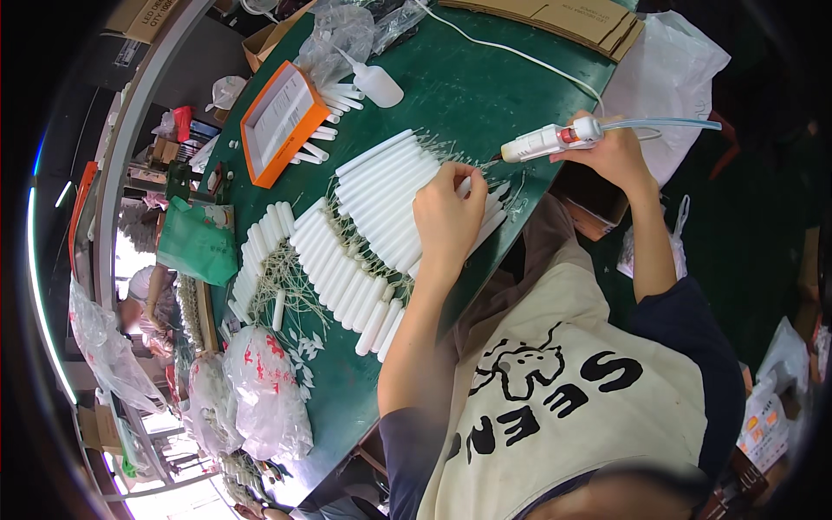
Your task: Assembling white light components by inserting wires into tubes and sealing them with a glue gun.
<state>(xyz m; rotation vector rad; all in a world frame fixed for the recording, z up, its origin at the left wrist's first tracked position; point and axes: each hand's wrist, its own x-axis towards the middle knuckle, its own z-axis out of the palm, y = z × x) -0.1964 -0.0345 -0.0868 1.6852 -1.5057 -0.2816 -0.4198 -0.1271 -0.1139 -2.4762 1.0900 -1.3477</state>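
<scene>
**Now: glue gun in your right hand, left hand on the row of white tubes**

Right now your left hand [446, 212] rests on the long row of white tubes [381, 199] laid side by side on the green table [468, 78]. Its fingers are curled down, pinching one tube near the right end of the row; whether the thumb closes under that tube you cannot tell from this angle. Your right hand [615, 152] is wrapped around the handle of a white glue gun [555, 139], held above the table's near edge. The gun's nozzle points left, toward the tubes just beside your left hand. A clear glue stick [672, 124] juts out of the gun's back, and a white cord [511, 52] runs away across the table.

Thin strings trail out from the tube ends, tangled between this row and a second, shorter row of tubes [260, 251] further left. One loose tube [279, 309] lies apart among the strings. Beyond the rows sits an orange-rimmed tray [282, 121] with a few more tubes beside it, and a small white squeeze bottle [374, 84] lies near crumpled clear plastic [334, 39]. Flattened cardboard [572, 19] lies at the far edge. A white bag with red print [264, 394] sits at the table's left end.
</scene>
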